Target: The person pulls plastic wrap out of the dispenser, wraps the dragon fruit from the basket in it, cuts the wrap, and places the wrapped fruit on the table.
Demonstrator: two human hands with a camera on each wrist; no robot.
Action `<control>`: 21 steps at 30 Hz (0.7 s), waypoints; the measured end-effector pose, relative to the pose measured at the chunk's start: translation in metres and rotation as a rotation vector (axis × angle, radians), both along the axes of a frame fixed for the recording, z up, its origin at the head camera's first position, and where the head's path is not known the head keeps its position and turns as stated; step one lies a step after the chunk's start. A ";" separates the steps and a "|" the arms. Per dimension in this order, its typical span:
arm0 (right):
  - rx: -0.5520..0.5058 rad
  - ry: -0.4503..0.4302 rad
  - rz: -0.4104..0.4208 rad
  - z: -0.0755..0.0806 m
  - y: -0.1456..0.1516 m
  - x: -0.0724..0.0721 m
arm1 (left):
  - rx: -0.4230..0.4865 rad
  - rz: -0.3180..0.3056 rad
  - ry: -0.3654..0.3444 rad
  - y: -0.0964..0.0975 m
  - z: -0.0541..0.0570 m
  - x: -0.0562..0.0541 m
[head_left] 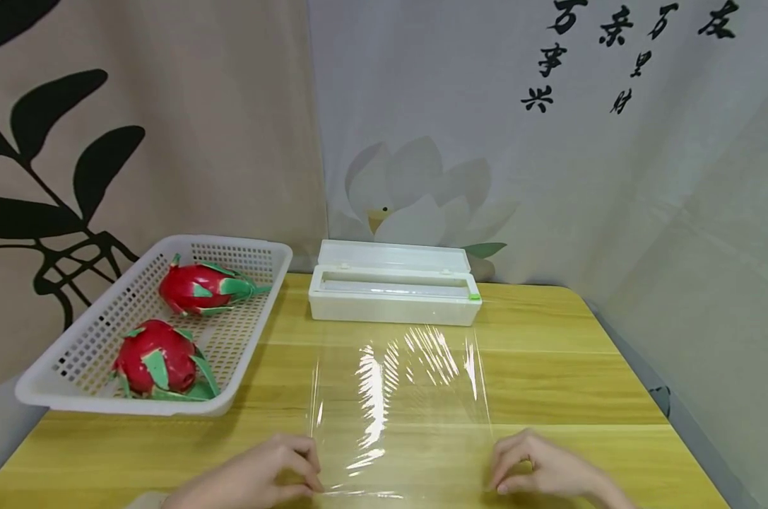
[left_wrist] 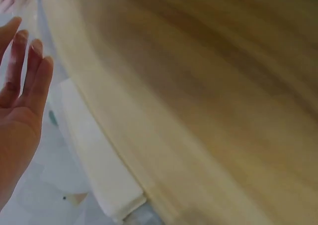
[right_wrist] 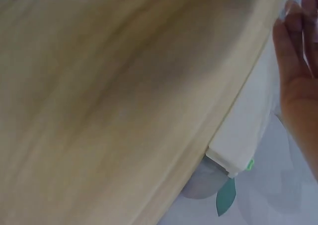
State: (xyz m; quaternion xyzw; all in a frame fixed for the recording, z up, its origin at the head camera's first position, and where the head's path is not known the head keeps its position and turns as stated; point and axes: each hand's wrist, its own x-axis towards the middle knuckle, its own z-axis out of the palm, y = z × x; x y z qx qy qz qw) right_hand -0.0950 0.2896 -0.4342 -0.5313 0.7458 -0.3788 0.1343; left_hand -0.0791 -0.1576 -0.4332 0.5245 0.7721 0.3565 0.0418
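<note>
A clear sheet of cling film (head_left: 422,410) stretches from a white cling film dispenser box (head_left: 396,308) toward the near side of the wooden table. At the sheet's near left corner my left hand (head_left: 256,472) pinches its edge with bent fingers. My right hand (head_left: 542,466) pinches the near right edge between thumb and fingers. Bright streaks of glare and creases run across the film. The box stands with its lid (head_left: 393,254) raised at the back, and a small green piece (head_left: 475,297) shows at its right end.
Left of the box is a white perforated basket (head_left: 256,353) holding two red dragon fruits with green scales, one farther back (head_left: 193,286) and one nearer (head_left: 167,357). Behind the wooden table (head_left: 549,367) hangs a printed curtain (head_left: 612,184). The table's right edge slants away.
</note>
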 end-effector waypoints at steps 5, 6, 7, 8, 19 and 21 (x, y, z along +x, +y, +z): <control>0.069 -0.024 -0.013 -0.008 -0.004 0.002 | -0.062 0.024 0.013 0.001 -0.010 0.001; 0.076 -0.033 -0.011 -0.009 -0.004 0.003 | -0.088 0.033 0.001 0.001 -0.011 0.002; 0.083 -0.039 -0.010 -0.010 -0.005 0.003 | -0.114 0.044 -0.016 0.001 -0.012 0.002; 0.090 -0.047 -0.012 -0.011 -0.006 0.003 | -0.141 0.054 -0.038 0.001 -0.012 0.002; 0.083 0.002 0.001 -0.015 -0.005 0.000 | -0.245 0.059 -0.090 -0.001 -0.017 0.000; 0.073 0.011 0.012 -0.016 -0.005 0.000 | -0.257 0.081 -0.130 0.000 -0.017 0.000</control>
